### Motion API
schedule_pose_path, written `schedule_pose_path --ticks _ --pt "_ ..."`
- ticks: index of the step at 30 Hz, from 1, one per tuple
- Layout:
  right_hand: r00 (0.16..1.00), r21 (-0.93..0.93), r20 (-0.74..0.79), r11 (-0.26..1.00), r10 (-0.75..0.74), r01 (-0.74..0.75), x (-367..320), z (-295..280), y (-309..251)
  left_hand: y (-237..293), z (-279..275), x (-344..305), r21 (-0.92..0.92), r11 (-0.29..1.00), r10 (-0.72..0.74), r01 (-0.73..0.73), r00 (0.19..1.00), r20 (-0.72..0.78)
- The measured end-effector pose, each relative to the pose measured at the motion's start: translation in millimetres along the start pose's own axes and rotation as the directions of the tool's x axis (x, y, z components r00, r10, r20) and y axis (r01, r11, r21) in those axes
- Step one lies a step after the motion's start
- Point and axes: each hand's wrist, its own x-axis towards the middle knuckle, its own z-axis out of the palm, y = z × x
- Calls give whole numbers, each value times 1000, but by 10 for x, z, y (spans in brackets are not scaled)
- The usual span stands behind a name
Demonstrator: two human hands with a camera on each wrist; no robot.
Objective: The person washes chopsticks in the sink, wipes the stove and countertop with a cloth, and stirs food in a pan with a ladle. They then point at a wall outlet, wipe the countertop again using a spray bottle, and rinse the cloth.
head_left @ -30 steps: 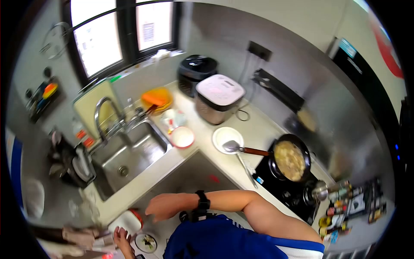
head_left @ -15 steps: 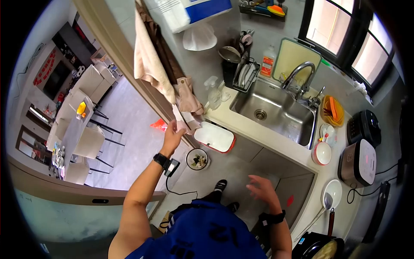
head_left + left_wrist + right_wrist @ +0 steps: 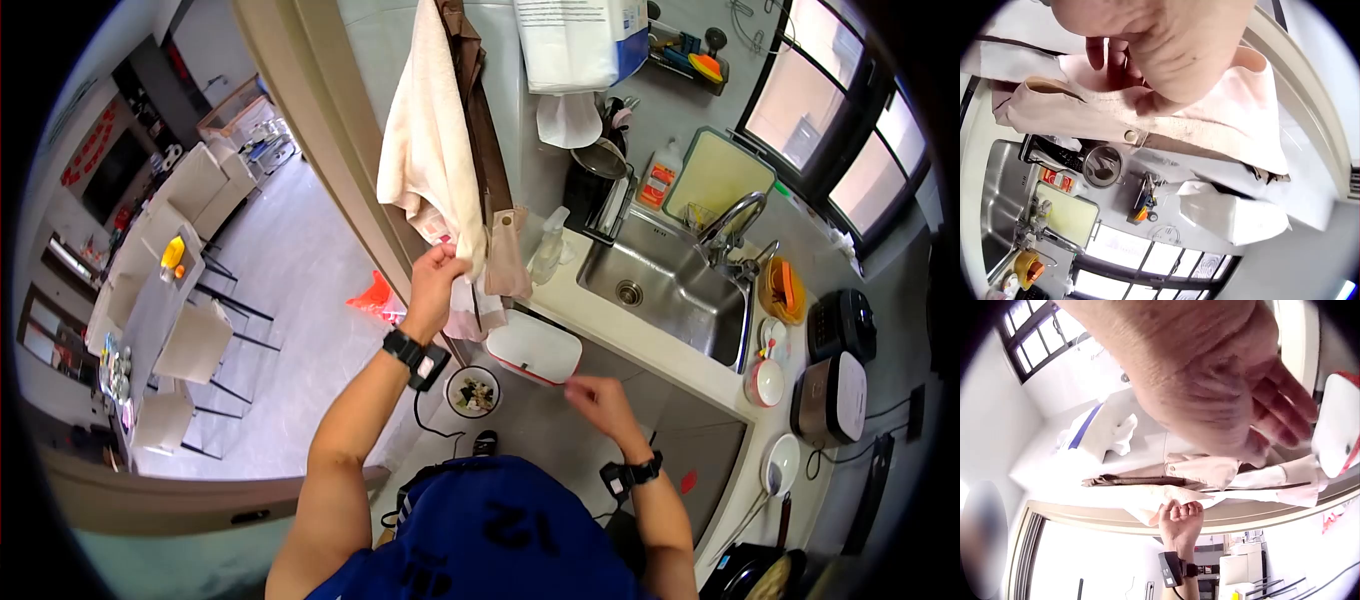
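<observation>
A cream towel [image 3: 430,150] hangs on the wall by the doorway, with a pink cloth [image 3: 506,262] beside and below it. My left hand [image 3: 438,268] is raised to the towel's lower edge, fingers curled and pinching the fabric. The right wrist view shows that left hand [image 3: 1180,520] gripping the cloth's corner. In the left wrist view my fingers [image 3: 1110,53] lie against the pink cloth [image 3: 1210,125]. My right hand [image 3: 592,393] hangs at waist height in front of a white-lidded red bin [image 3: 533,347], fingers relaxed and holding nothing.
A small bowl of scraps [image 3: 472,391] sits on the floor under the bin. A spray bottle [image 3: 548,250], sink [image 3: 660,285] and faucet [image 3: 735,215] lie to the right, with a rice cooker [image 3: 832,395] further along. White chairs [image 3: 195,340] stand beyond the doorway.
My view swung from the stove and sink round to the doorway wall. My left hand rose from near the bin up to the towel's edge and took hold of it.
</observation>
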Motion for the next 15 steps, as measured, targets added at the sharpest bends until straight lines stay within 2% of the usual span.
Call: schedule_pose_path --ticks 1,2,3,4,5,6,7,8,9,10,11,12,13,14,15 --pt "992 76 -125 996 -27 36 207 88 -73 13 -58 -16 -33 999 15 -12 998 66" --pt "965 144 -257 986 -43 82 423 174 -148 19 -175 -78 -179 984 67 -23 968 241" --pt "947 309 -319 939 -48 151 666 221 -326 71 -241 -128 -322 940 6 108 943 333" --pt "918 446 -395 866 -36 226 922 249 -520 291 -146 -235 -368 907 -76 205 939 335" --pt "934 490 -357 845 -28 213 1227 298 -647 107 -379 -175 -274 954 -57 119 973 225" --pt "913 723 -390 573 -123 386 1562 452 -732 62 -429 -171 -167 981 -84 101 991 106" --pt "913 430 -359 834 -193 345 1954 538 -648 165 -380 -208 -160 978 -102 136 974 203" --pt "763 4 -462 860 -451 511 2162 606 -918 96 -427 -166 -122 985 -101 125 977 188" --pt "835 110 -404 886 -375 451 2325 790 -1010 94 -519 14 78 989 -139 123 961 238" --pt "895 208 -339 904 -291 373 2473 974 -1110 131 -310 82 74 992 -109 100 984 142" --pt "941 293 -270 913 -205 283 2604 1158 -1230 -69 -414 176 46 999 4 -8 996 85" --pt "952 807 -252 505 -173 305 2546 1281 -1381 -72 -403 293 131 991 23 -18 999 -36" --pt "953 971 -225 -134 -204 200 2548 1440 -1475 26 -415 369 417 897 143 -143 989 30" --pt "958 954 -227 -238 -177 182 2645 1545 -1473 71 -461 503 447 892 65 -70 998 25" --pt "950 975 -200 -144 -241 168 2467 1374 -1552 52 -509 607 480 877 -3 0 1000 5"
